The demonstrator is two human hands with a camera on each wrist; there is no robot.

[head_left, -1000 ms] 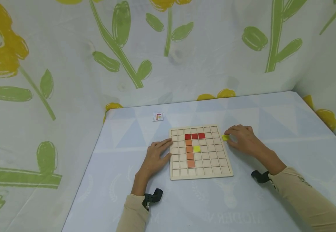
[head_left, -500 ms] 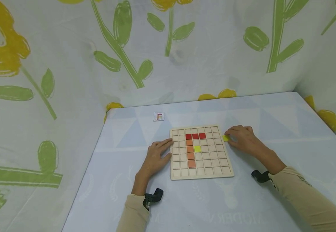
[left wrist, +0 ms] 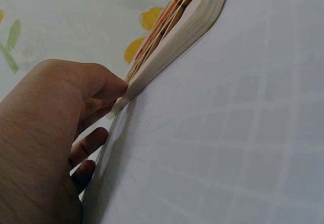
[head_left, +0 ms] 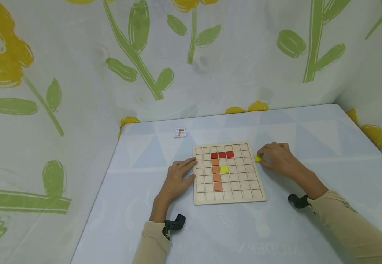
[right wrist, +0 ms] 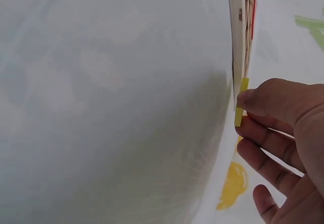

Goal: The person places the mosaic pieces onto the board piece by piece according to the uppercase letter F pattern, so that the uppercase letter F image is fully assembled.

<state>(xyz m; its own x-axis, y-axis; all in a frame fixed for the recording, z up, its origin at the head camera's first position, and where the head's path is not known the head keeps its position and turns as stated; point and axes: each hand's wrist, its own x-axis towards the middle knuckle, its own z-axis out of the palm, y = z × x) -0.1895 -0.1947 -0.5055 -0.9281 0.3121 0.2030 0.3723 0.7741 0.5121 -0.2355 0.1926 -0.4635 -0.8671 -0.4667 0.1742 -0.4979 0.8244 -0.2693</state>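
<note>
A wooden grid board lies on the table. It bears a row of red tiles, a column of several orange tiles below the row's left end, and one yellow tile beside the column. At the board's left edge, my left hand rests with fingers and thumb extended; its thumb touches the rim in the left wrist view. Just off the right edge, my right hand pinches a second yellow tile between thumb and fingertips, its other fingers spread loosely.
A small card printed with a coloured grid pattern lies behind the board, toward the left. The pale table ends at a flower-printed cloth wall. Each wrist carries a black camera.
The right hand has shifted slightly to the right with the pinched yellow tile, which now looks more tilted. My left hand and the tiles on the board stay where they were.
</note>
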